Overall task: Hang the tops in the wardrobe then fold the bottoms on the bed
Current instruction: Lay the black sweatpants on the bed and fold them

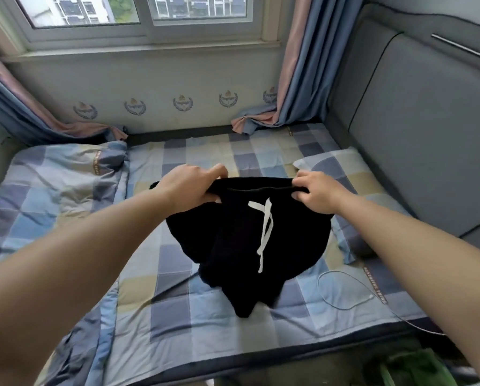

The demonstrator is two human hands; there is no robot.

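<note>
A pair of black shorts (233,246) with a white drawstring hangs above the checked bed sheet (177,307). My left hand (190,188) grips the left end of the waistband. My right hand (318,192) pinches the right end, so the waistband is stretched between both hands. The legs of the shorts droop down and their lower end touches the sheet. No wardrobe is in view.
A folded checked quilt (55,185) lies on the left of the bed and a pillow (342,174) on the right by the grey padded headboard (417,129). A white charging cable (344,291) lies on the sheet at the right. Curtains (297,79) hang beside the window.
</note>
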